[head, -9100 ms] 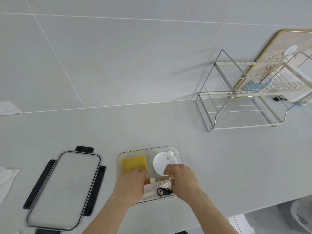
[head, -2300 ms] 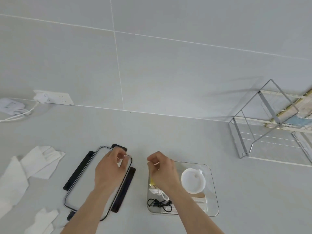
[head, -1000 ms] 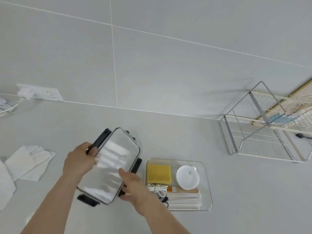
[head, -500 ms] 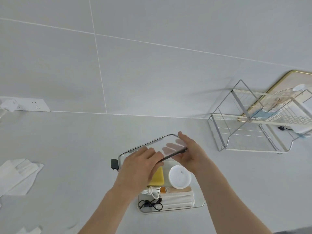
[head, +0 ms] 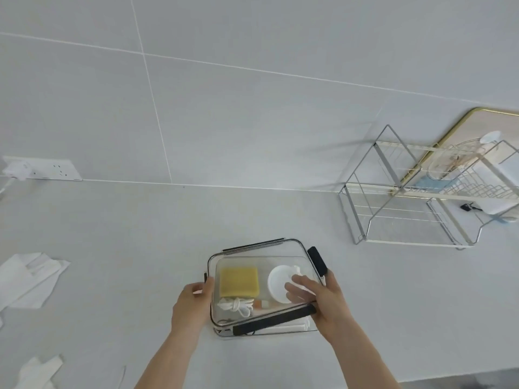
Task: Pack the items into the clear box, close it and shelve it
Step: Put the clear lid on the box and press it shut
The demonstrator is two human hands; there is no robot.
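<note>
Both hands' grip (head: 193, 300) (head: 327, 297) clasps the lid (head: 261, 249), now lowered over the clear box (head: 280, 331).

We see the clear box (head: 265, 329) near the surface's front edge, holding a yellow sponge (head: 238, 281), a white round lid (head: 278, 284) and a coiled white cable (head: 237, 304). Its clear lid (head: 261, 249), with black latches (head: 273, 319), sits tilted over it.

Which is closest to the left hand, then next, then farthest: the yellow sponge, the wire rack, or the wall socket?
From the left hand:
1. Yellow sponge, just to its right inside the clear box.
2. Wall socket, far up-left on the wall.
3. Wire rack, far right on the counter.
</note>
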